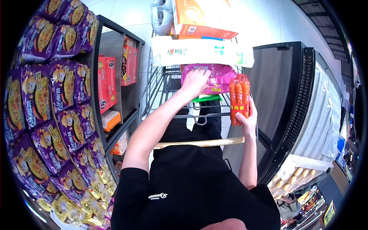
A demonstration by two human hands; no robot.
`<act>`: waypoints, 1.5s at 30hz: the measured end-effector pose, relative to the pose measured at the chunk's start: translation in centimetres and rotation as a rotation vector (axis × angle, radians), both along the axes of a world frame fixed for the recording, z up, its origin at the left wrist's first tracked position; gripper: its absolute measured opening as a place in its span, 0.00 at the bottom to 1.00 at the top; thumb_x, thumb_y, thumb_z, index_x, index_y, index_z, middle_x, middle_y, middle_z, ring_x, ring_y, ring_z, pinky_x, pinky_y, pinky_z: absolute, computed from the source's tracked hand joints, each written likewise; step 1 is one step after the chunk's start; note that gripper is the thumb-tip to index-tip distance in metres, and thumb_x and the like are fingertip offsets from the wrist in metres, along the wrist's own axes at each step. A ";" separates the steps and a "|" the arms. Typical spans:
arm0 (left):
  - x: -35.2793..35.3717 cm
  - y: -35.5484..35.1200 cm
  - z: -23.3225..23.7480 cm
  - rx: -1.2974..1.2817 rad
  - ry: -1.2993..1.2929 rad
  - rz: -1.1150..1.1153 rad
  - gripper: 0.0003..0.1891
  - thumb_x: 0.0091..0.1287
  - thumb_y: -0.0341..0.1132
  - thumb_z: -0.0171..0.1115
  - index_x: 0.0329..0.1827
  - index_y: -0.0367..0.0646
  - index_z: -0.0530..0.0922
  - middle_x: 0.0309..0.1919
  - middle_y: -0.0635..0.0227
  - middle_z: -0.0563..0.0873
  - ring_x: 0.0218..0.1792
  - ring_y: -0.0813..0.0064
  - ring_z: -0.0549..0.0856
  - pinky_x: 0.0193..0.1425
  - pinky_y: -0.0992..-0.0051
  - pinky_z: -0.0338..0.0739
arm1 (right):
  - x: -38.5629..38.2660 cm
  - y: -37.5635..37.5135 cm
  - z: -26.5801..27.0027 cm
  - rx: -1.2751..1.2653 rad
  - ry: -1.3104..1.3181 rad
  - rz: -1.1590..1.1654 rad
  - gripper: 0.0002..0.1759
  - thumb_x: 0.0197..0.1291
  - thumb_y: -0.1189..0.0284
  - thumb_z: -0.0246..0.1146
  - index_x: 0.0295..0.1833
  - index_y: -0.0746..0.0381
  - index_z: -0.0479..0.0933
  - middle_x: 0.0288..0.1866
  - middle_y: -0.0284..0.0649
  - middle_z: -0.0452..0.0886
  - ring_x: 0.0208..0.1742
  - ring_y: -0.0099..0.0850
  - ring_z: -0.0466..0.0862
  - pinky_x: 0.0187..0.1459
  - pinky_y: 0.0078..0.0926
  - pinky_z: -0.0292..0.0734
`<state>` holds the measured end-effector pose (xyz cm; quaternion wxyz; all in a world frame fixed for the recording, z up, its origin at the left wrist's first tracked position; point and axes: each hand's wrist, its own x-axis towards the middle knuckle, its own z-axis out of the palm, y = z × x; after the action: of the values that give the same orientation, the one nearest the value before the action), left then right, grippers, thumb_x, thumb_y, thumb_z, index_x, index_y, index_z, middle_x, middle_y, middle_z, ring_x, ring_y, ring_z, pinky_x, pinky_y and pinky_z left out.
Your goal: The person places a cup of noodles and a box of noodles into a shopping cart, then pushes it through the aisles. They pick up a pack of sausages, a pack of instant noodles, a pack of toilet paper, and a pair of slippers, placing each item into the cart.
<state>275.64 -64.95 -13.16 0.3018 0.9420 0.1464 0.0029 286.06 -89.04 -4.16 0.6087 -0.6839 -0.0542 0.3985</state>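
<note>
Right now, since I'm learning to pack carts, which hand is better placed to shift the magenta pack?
Probably the left hand: it is already on the magenta pack, while the right hand is occupied holding the sausage pack.

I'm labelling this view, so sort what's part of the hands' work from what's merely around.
In use:
purple packet, under the left hand
red sausage pack, held in the right hand
shopping cart

Just around:
noodle packs
red boxes
eggs
</note>
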 end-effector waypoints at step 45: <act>3.4 4.2 3.0 0.179 0.144 -0.477 0.11 0.64 0.36 0.58 0.26 0.40 0.79 0.22 0.51 0.84 0.29 0.50 0.86 0.38 0.53 0.81 | -0.1 -1.6 -2.1 -0.199 -0.592 -0.192 0.45 0.41 0.72 0.77 0.69 0.66 0.69 0.59 0.45 0.77 0.60 0.38 0.79 0.64 0.35 0.73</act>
<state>279.06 -60.79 -10.18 0.1983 0.9707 -0.0595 -0.1222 285.95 -90.63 -6.28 0.5315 -0.8282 -0.1250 0.1263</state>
